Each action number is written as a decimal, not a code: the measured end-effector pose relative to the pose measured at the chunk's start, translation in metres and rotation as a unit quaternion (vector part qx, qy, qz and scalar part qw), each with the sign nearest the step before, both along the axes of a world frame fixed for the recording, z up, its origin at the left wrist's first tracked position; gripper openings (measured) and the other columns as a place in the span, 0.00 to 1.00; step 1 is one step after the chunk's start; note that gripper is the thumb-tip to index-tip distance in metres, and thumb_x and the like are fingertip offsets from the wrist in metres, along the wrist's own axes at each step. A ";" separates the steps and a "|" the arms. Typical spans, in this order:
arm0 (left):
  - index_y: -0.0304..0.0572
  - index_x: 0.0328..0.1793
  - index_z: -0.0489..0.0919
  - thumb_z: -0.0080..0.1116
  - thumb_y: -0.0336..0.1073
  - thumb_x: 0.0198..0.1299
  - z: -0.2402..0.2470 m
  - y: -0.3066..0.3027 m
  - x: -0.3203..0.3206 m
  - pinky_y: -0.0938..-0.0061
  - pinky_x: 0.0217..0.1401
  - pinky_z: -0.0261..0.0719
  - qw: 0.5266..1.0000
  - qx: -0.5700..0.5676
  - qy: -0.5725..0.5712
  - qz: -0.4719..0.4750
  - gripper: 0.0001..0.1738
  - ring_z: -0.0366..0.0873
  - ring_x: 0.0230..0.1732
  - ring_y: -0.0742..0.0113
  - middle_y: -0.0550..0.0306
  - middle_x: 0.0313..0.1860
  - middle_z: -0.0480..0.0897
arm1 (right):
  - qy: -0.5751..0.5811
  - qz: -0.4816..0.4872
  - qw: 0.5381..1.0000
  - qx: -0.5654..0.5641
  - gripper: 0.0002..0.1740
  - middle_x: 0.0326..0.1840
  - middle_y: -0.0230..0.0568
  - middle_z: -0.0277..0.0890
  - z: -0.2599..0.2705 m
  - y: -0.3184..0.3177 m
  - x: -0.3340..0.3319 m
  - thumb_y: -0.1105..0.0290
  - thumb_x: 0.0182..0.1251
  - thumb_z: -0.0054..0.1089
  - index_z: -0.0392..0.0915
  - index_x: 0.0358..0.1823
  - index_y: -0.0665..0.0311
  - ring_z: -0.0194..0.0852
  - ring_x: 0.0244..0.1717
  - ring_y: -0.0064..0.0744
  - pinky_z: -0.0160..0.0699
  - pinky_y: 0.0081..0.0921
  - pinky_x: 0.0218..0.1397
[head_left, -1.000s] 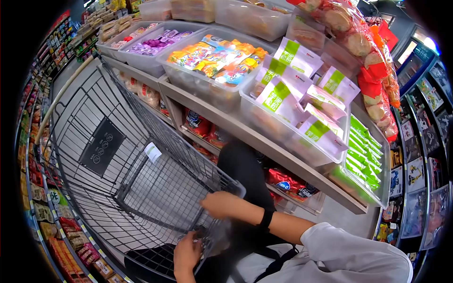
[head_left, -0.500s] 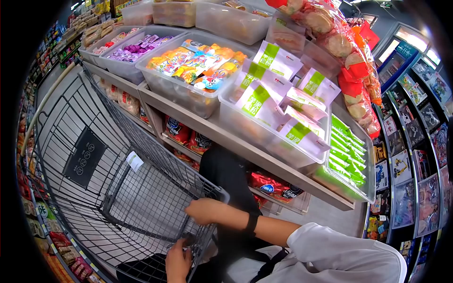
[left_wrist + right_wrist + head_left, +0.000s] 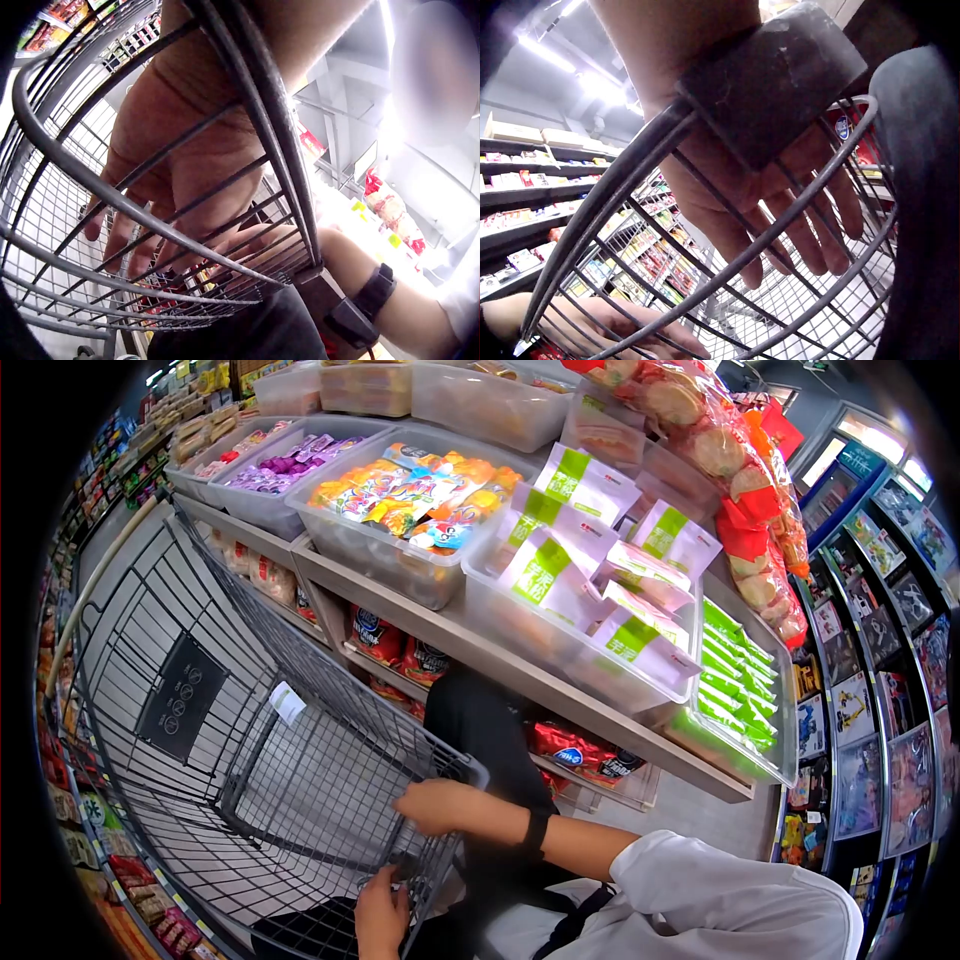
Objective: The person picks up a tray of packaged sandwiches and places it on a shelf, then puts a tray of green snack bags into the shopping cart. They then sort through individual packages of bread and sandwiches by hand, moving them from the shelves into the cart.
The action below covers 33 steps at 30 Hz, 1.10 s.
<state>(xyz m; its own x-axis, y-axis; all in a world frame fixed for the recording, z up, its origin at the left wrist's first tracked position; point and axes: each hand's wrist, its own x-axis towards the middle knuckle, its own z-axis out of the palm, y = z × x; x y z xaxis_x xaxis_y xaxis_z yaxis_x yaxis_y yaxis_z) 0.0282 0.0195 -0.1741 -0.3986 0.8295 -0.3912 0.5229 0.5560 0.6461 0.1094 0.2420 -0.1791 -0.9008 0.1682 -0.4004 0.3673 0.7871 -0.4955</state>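
A dark grey wire shopping cart [image 3: 185, 685] stands before me, its basket holding no goods. My right hand [image 3: 428, 807], with a black band at the wrist, reaches over the cart's near end. In the right wrist view its fingers [image 3: 821, 240] hang loosely extended inside the wire basket. My left hand [image 3: 380, 915] lies over the same end, nearer my body. Its fingers [image 3: 120, 244] also hang relaxed behind the wires in the left wrist view. Neither hand holds any goods. A small dark, blurred item [image 3: 403, 865] shows beside the left fingers.
Right of the cart runs a display shelf [image 3: 400, 605] with plastic bins of wrapped snacks. Taro-coloured packs [image 3: 560, 565] and green packets [image 3: 735, 680] fill the nearer bins. Red bags [image 3: 590, 750] sit below. Stocked shelves [image 3: 880, 690] line the far right, others the left.
The head view has turned slightly to the right, so the cart, bins and hands appear shifted left. Both hands stay at the cart's near end. Over the last half second almost nothing moves.
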 end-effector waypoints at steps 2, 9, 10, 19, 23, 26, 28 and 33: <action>0.37 0.57 0.77 0.59 0.31 0.60 -0.001 -0.001 0.000 0.53 0.50 0.78 1.000 0.003 0.000 0.003 0.18 0.81 0.49 0.39 0.42 0.46 0.84 | 0.008 0.001 1.000 0.001 0.11 0.39 0.56 0.84 0.001 0.000 0.000 0.76 0.52 0.63 0.83 0.37 0.70 0.85 0.43 0.54 0.85 0.43 0.42; 0.32 0.55 0.78 0.59 0.26 0.59 0.011 0.005 0.005 0.59 0.50 0.78 1.000 0.014 0.003 -0.002 0.16 0.83 0.46 0.42 0.38 0.43 0.84 | -0.006 0.005 1.000 -0.003 0.11 0.39 0.55 0.84 -0.005 0.002 -0.002 0.78 0.49 0.63 0.83 0.37 0.70 0.86 0.43 0.53 0.85 0.42 0.40; 0.32 0.55 0.78 0.59 0.26 0.59 0.011 0.006 0.005 0.59 0.50 0.78 1.000 0.012 0.002 -0.002 0.17 0.83 0.46 0.42 0.38 0.43 0.84 | -0.015 0.021 1.000 -0.004 0.13 0.39 0.56 0.83 0.002 0.002 -0.002 0.77 0.51 0.60 0.81 0.40 0.70 0.85 0.43 0.55 0.84 0.43 0.42; 0.31 0.54 0.78 0.59 0.25 0.58 0.009 0.005 0.005 0.58 0.49 0.78 1.000 0.007 0.006 -0.001 0.16 0.83 0.45 0.41 0.37 0.42 0.84 | -0.040 0.023 0.999 -0.011 0.15 0.40 0.59 0.83 0.002 0.002 -0.004 0.74 0.55 0.58 0.80 0.44 0.70 0.84 0.44 0.57 0.83 0.45 0.45; 0.31 0.53 0.77 0.58 0.25 0.58 0.009 0.004 0.003 0.58 0.48 0.78 1.000 0.021 -0.002 -0.007 0.16 0.83 0.45 0.41 0.38 0.42 0.84 | -0.035 0.021 0.999 -0.013 0.15 0.41 0.59 0.83 0.006 0.002 -0.003 0.73 0.56 0.59 0.80 0.45 0.70 0.84 0.44 0.58 0.83 0.46 0.46; 0.31 0.53 0.77 0.58 0.25 0.58 0.012 0.004 0.006 0.58 0.48 0.78 0.999 0.031 0.020 -0.008 0.16 0.83 0.44 0.41 0.38 0.42 0.84 | -0.020 0.015 1.000 -0.017 0.15 0.42 0.59 0.83 0.005 0.002 -0.002 0.73 0.56 0.58 0.80 0.45 0.70 0.84 0.44 0.58 0.84 0.45 0.46; 0.30 0.53 0.77 0.58 0.25 0.58 0.009 0.004 0.004 0.58 0.48 0.78 0.999 0.034 0.010 -0.009 0.16 0.83 0.44 0.41 0.38 0.42 0.83 | -0.011 0.002 1.000 -0.013 0.13 0.41 0.57 0.83 0.002 0.000 -0.003 0.75 0.54 0.60 0.82 0.41 0.69 0.85 0.44 0.56 0.84 0.44 0.44; 0.30 0.54 0.77 0.58 0.25 0.58 0.011 0.004 0.005 0.57 0.48 0.78 0.999 0.029 0.011 -0.009 0.16 0.82 0.45 0.40 0.37 0.42 0.83 | -0.020 -0.002 1.000 -0.006 0.11 0.40 0.55 0.84 0.008 0.000 -0.003 0.77 0.52 0.61 0.84 0.38 0.68 0.85 0.44 0.55 0.85 0.43 0.42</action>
<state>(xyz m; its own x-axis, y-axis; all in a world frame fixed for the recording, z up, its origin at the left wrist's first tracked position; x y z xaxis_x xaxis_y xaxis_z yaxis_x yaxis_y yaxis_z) 0.0327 0.0239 -0.1629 -0.3920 0.8572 -0.3340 0.5462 0.5090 0.6653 0.1063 0.2417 -0.1715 -0.8829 0.1672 -0.4388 0.3910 0.7791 -0.4900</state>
